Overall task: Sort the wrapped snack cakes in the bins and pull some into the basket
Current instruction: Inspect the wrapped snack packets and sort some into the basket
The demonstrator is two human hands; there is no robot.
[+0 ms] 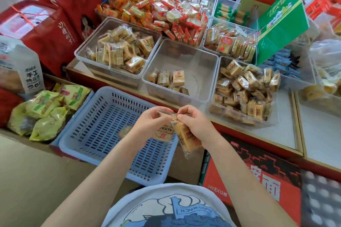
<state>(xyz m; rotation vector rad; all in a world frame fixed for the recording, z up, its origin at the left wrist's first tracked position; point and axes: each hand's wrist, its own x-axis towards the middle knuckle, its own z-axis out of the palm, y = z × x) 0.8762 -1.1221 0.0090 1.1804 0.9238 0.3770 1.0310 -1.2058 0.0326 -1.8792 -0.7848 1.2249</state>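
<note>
Left hand (150,120): pinches the top seam of one wrapped snack cake (164,131), letting it hang over the blue basket (92,131) at lower centre.
Right hand (195,123): grips a second cake (186,138) by its wrapper top, likely to check it or pull the two apart.
Basket: seems to hold one cake so far.
Middle bin (180,72): on the table, nearly emptied, probably the source.
Side bins (118,46): well filled.

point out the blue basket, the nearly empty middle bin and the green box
blue basket (103,96): head view, on its far rim
middle bin (199,72): head view, on its bare floor
green box (282,24): head view, on its front face
</note>
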